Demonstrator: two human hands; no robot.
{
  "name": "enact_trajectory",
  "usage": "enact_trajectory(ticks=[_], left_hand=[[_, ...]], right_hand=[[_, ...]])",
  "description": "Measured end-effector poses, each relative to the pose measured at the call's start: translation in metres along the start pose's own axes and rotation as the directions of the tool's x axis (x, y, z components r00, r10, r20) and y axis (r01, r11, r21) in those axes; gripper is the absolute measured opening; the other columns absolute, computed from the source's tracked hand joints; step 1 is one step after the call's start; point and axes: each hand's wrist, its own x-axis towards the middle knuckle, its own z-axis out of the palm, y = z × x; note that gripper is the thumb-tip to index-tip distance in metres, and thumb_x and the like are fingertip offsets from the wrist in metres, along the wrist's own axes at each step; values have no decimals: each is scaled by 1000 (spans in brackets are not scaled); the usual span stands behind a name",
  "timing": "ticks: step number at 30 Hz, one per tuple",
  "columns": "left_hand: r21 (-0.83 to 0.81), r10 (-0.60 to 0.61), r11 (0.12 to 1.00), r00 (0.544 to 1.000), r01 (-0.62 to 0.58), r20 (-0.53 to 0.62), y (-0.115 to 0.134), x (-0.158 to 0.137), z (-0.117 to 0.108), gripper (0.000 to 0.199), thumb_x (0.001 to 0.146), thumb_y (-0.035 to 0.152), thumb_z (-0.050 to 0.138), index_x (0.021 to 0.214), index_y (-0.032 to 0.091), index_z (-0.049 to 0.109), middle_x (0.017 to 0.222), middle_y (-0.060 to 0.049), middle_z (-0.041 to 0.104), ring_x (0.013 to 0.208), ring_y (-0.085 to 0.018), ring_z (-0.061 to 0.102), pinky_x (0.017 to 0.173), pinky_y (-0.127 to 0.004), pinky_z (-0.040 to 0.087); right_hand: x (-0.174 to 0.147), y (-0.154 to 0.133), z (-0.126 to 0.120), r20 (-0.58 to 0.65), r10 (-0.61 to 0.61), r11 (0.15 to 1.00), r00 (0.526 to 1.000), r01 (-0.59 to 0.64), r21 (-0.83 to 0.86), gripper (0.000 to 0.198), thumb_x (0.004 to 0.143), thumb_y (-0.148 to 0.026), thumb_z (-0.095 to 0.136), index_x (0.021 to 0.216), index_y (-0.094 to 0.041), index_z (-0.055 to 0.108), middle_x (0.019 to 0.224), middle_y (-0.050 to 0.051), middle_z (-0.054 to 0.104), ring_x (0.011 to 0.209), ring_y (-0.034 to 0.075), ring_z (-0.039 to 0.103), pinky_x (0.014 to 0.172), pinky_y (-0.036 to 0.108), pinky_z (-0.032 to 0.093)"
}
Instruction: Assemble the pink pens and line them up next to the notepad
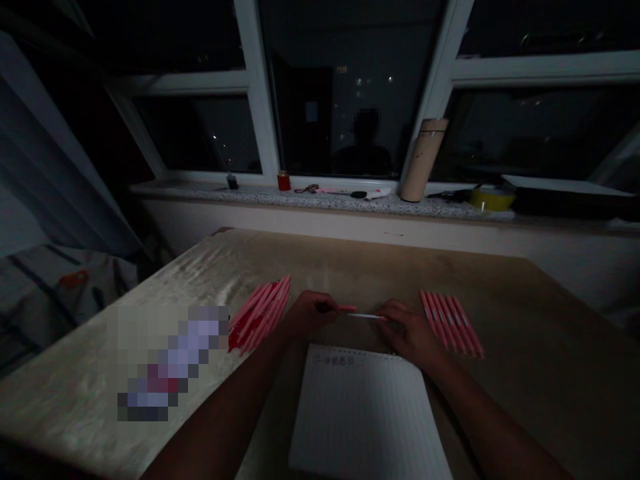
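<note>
1. Left hand (317, 310) had a pink tube (347, 307) pinched in its fingers, out over the middle of the table (360, 267).
2. Right hand (405, 327) was gripping a thin white stick (363, 316), its free end right by the tube. Couldn't tell if the two touched.
3. Just below the hands, a lined notebook (367, 413) lay open, with some scribbles near the top, too dim to read.
4. Left of the hands: a messy pile of pink pens (265, 307) over something red (243, 333). Further left was all pixelated.
5. Right of them: a neat row of pens (453, 323), side by side.
6. Behind, the sill (350, 201) held a red jar (283, 181), a leaning cardboard-coloured cylinder (424, 163) and yellow tape (493, 199).
</note>
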Motion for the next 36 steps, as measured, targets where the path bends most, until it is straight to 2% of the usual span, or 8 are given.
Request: enact_trajectory(ticks=[4, 10, 13, 22, 25, 29, 33, 36], left_hand=[[4, 10, 1000, 1000, -9, -15, 1, 0, 1, 9, 68, 16, 58, 65, 9, 62, 71, -4, 69, 52, -6, 51, 48, -16, 34], [18, -25, 1000, 998, 24, 56, 2, -2, 4, 14, 71, 21, 56, 66, 9, 60, 91, -9, 70, 50, -5, 45, 48, -17, 32], [34, -33, 999, 997, 31, 74, 4, -3, 6, 13, 71, 20, 56, 69, 9, 62, 94, -11, 70, 52, -6, 47, 50, -17, 34], [304, 66, 950, 997, -77, 47, 4, -5, 10, 8, 66, 12, 54, 63, 10, 62, 80, -3, 69, 54, -7, 49, 50, -17, 32], [372, 91, 923, 995, -101, 42, 4, -5, 10, 7, 65, 11, 55, 60, 11, 60, 71, -1, 66, 54, -7, 50, 50, -17, 32], [412, 121, 903, 992, -122, 28, 3, -5, 10, 6, 64, 11, 56, 58, 11, 59, 63, 0, 63, 53, -7, 49, 50, -16, 31], [437, 131, 889, 990, -136, 42, 5, -5, 11, 4, 62, 12, 57, 60, 11, 61, 61, 0, 61, 53, -7, 47, 52, -17, 32], [423, 107, 898, 992, -124, 63, 8, -5, 12, 4, 61, 12, 58, 61, 11, 62, 69, -2, 66, 53, -8, 48, 52, -17, 33]], right_hand=[[0, 1, -1, 14, 5, 1000, 1000, -5, 4, 16, 84, -22, 47, 84, -18, 62, 79, 6, 59, 74, 17, 57, 66, 29, 45], [1, -2, -1, 24, 5, 1000, 1000, -4, -29, 17, 85, -22, 46, 84, -18, 63, 79, 6, 60, 76, 17, 57, 68, 29, 45], [1, -4, -1, 22, 3, 998, 1000, -2, -58, 17, 85, -22, 46, 82, -18, 62, 79, 6, 60, 74, 17, 56, 68, 30, 45], [0, -5, 2, 7, -40, 988, 999, 41, -148, 18, 85, -23, 46, 87, -19, 64, 83, 8, 61, 79, 18, 56, 72, 33, 45], [0, -4, 3, 42, -40, 986, 998, 46, -160, 18, 86, -22, 46, 89, -20, 63, 84, 7, 61, 79, 18, 57, 72, 31, 45], [-2, -4, 4, 138, 12, 988, 990, 10, -156, 17, 85, -22, 45, 85, -20, 62, 83, 4, 60, 71, 14, 57, 64, 26, 44], [-2, -7, 5, 172, 24, 989, 985, 1, -145, 16, 86, -24, 46, 88, -20, 61, 84, 4, 61, 72, 14, 58, 63, 25, 43], [-1, -9, 5, 184, 16, 991, 983, 9, -135, 17, 87, -24, 46, 92, -21, 62, 85, 4, 62, 73, 14, 59, 66, 26, 43]])
